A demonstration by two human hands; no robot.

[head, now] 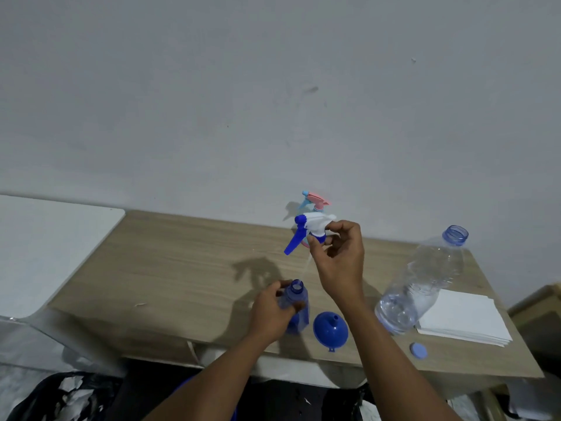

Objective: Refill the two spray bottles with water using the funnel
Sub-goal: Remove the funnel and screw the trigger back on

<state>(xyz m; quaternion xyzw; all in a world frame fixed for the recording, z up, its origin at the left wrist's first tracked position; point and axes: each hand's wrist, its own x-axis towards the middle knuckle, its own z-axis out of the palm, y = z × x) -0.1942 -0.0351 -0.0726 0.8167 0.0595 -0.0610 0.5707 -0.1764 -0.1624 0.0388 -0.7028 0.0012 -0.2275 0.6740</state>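
My left hand grips a blue translucent spray bottle standing on the wooden table; its neck is uncapped. Above it, my right hand holds the blue-and-white trigger spray head lifted clear of the bottle. A blue funnel lies upside down, spout up, just right of the bottle. A second spray bottle with a pink and light-blue head stands behind, mostly hidden by the lifted head. A large clear water bottle, uncapped and partly filled, stands at the right.
A blue cap lies near the table's front right edge. A stack of white paper sits beside the water bottle. A white surface adjoins the table on the left; a grey wall rises behind it.
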